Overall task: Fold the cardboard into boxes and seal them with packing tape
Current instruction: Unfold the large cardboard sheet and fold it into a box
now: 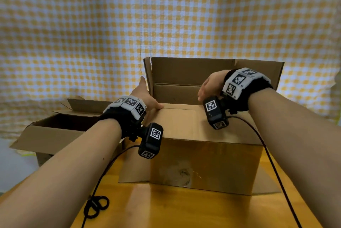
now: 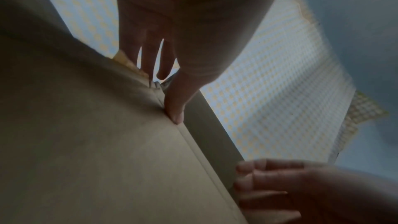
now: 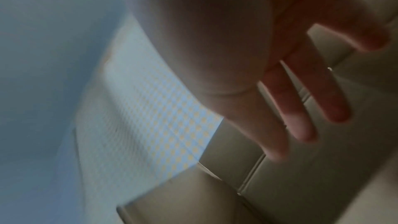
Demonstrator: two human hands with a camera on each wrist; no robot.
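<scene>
While left hand (image 1: 145,96) presses box (image 1: 204,163), right hand (image 1: 210,85) hovers.

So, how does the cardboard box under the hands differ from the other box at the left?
The box under the hands stands on the wooden table; the left box sits lower, beside it. The first has its near flap folded flat, with the left hand resting on it; the left box gapes open, untouched. Both are plain brown cardboard, with no tape seen.
</scene>
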